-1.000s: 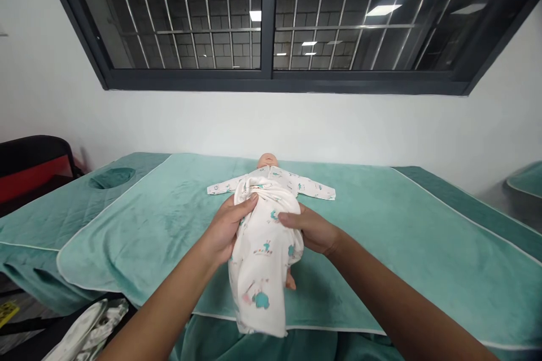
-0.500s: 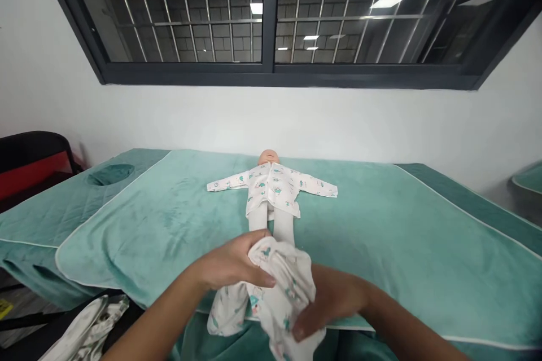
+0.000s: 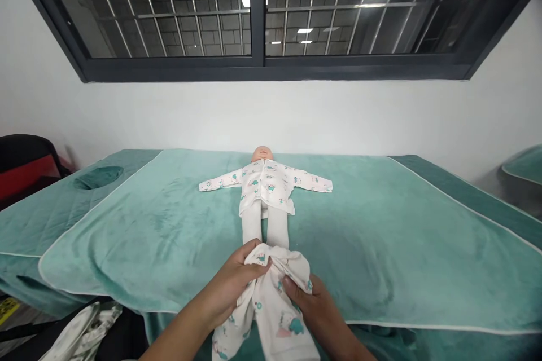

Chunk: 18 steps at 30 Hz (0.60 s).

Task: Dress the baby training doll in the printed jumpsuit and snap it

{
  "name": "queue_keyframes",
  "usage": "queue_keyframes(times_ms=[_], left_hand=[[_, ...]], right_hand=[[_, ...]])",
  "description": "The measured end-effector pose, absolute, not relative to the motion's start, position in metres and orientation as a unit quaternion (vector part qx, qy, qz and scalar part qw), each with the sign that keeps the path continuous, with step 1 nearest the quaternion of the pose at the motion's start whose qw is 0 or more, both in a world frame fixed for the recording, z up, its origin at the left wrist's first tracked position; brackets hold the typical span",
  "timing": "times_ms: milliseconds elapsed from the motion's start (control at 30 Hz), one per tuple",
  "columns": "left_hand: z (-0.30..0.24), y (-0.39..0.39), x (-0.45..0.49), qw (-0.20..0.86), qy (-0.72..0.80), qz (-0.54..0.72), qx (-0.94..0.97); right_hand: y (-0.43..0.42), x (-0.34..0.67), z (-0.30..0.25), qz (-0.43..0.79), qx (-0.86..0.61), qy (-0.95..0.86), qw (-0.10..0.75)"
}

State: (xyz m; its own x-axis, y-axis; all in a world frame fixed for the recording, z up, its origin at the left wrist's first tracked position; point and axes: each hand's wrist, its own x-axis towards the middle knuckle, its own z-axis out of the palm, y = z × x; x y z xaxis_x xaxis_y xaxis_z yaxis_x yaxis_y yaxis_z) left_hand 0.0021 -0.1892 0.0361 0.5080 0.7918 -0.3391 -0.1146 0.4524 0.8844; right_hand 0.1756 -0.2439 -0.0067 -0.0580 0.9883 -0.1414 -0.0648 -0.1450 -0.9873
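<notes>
Trousers (image 3: 277,306) now lower; yellow label (image 3: 7,309) illegible

The left hand (image 3: 239,277) and right hand (image 3: 319,311) both grip the bunched upper part of white printed trousers (image 3: 275,313), held just below a doll (image 3: 262,153). It lies on its back, arms spread, 2 white legs apart, in a printed shirt (image 3: 271,186), on a teal cover (image 3: 368,225). Behind, a dark-framed 2-pane window (image 3: 169,70) shows metal bars (image 3: 195,11).
</notes>
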Motion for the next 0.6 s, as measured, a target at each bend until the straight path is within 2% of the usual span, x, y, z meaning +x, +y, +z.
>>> queue_keyframes(times_ms=[200,333,433,533,600], left_hand=[[0.031,-0.198,0.019,0.554,0.432,0.253,0.665],[0.027,-0.193,0.022,0.481,0.443,0.207,0.727],[0.038,-0.187,0.017,0.51,0.429,0.182,0.723],[0.056,-0.179,0.008,0.635,0.351,0.14,0.674],[0.063,-0.171,0.005,0.677,0.329,0.126,0.647]], right_hand=[[-0.256,0.19,-0.049,0.5,-0.602,-0.394,0.482],[-0.253,0.186,-0.066,0.492,-0.6,-0.368,0.513],[-0.248,0.179,-0.064,0.519,-0.592,-0.336,0.517],[-0.24,0.177,-0.051,0.488,-0.608,-0.324,0.535],[-0.232,0.177,-0.039,0.465,-0.593,-0.34,0.562]])
